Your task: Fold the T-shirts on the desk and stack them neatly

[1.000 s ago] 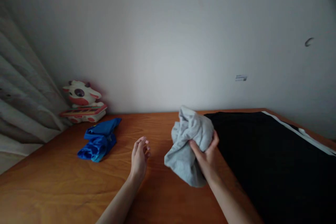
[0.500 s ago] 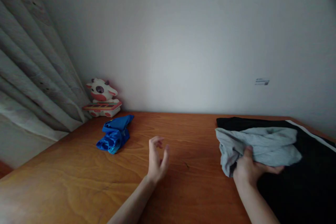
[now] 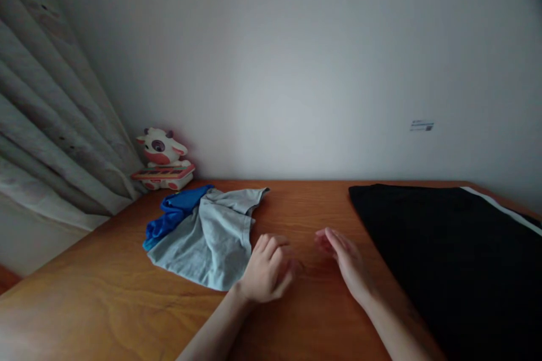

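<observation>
A light grey garment (image 3: 215, 237) lies spread at the left of the wooden table, partly over a crumpled blue cloth (image 3: 165, 224). Just right of the grey garment is my left hand (image 3: 270, 271), its fingers loosely curved and apart, with nothing visible in them. My right hand (image 3: 345, 259) is between the grey garment and a black cloth (image 3: 432, 237) with a white stripe. Its fingers are extended, slightly bent, and hold nothing. The black cloth lies flat on the right side.
A cow-shaped toy with a keyboard (image 3: 163, 161) stands at the back left corner of the table (image 3: 84, 304). A pale curtain (image 3: 55, 113) hangs at the left. Behind the table is a wall with a small label (image 3: 422, 126).
The grey garment has moved from my right hand above the black cloth to the left, against the blue cloth. My right hand let go and sits nearer the middle; my left hand shifted slightly right.
</observation>
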A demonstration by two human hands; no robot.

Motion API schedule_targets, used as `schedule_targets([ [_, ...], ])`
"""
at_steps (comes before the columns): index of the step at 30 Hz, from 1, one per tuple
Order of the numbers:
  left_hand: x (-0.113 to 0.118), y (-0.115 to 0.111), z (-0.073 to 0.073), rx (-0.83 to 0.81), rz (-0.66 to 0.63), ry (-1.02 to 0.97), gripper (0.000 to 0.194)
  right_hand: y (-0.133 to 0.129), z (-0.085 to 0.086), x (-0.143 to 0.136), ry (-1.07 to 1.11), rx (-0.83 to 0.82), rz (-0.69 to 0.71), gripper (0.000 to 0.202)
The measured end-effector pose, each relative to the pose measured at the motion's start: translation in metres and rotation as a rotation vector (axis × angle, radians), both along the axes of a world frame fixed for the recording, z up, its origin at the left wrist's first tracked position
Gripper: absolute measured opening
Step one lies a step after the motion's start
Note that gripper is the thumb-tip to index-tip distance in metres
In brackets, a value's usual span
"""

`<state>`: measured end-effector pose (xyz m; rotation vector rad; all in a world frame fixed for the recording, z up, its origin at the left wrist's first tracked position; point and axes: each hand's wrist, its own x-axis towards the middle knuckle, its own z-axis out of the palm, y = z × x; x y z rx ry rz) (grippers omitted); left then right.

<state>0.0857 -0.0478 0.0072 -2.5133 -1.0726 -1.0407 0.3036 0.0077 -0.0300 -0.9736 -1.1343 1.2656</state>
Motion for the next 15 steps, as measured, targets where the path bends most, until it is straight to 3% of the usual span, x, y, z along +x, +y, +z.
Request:
schedule_targets([
  [2, -0.009, 0.009, -0.004, -0.144, 0.234, 0.056, 0.024, -0.003, 0.002, -0.002, -0.023, 0.006, -0.009, 0.056],
  [6, -0.045, 0.029, -0.015, -0.402, 0.692, 0.065, 0.043, -0.009, 0.009, -0.011, -0.017, 0.024, 0.002, 0.057],
  [12, -0.135, 0.039, -0.020, -0.476, 1.097, -0.045, 0.047, -0.007, 0.008, -0.009, -0.050, 0.042, -0.009, 0.058],
  [15, -0.157, 0.036, -0.018, -0.452, 1.280, -0.110, 0.050, -0.004, 0.006, -0.008, -0.066, 0.046, -0.039, 0.060],
])
